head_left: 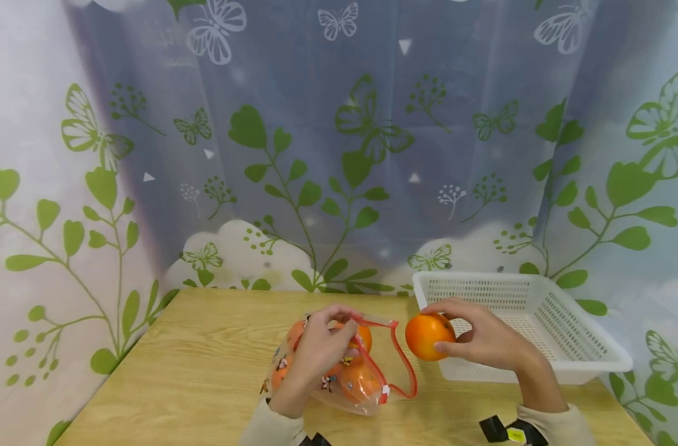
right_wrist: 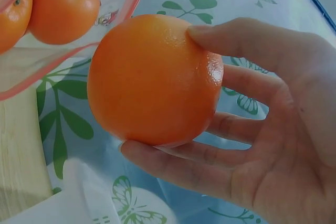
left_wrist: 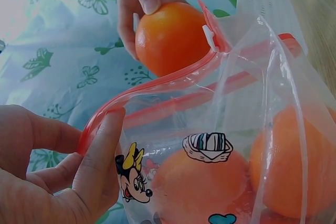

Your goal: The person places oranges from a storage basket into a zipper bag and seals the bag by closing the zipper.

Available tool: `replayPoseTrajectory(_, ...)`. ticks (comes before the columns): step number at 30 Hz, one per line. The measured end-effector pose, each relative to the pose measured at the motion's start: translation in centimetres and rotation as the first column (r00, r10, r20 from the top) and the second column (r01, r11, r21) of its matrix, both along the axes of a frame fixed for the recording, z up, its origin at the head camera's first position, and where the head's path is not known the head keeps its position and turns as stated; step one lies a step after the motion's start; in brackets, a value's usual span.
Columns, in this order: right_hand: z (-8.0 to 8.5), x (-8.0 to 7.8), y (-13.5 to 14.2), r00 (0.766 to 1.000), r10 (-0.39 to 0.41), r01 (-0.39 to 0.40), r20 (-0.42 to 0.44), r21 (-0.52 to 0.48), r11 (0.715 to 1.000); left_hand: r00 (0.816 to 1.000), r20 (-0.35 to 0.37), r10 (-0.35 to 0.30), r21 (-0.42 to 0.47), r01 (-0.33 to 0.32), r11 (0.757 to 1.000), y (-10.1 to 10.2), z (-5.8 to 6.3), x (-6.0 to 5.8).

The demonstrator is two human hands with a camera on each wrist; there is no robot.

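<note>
My right hand holds an orange between thumb and fingers, just right of the bag's mouth and in front of the basket's near left corner. With thumb and fingers my left hand pinches the red zip edge of a clear plastic zip bag printed with cartoon figures. The bag's mouth gapes toward the right. Several oranges lie inside it, partly covered by my left hand in the head view. In the right wrist view, two bagged oranges show beyond the held one.
A white perforated plastic basket stands at the right on the wooden table. Behind the table hangs a curtain with green leaves and butterflies.
</note>
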State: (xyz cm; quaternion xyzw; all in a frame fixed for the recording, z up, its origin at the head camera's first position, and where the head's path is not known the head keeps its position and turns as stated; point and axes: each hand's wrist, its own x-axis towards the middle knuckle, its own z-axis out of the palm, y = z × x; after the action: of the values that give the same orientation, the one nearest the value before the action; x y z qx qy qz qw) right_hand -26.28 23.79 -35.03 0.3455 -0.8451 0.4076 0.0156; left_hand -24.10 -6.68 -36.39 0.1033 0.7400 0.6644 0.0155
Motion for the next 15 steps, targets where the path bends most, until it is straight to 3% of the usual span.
replayPoseTrajectory(15,0.6,1.0,-1.6,0.997,0.051,-0.052,-0.050,-0.010,0.999,1.000,0.008,-0.004,-0.010,0.004,1.000,0.0,-0.1,-0.1)
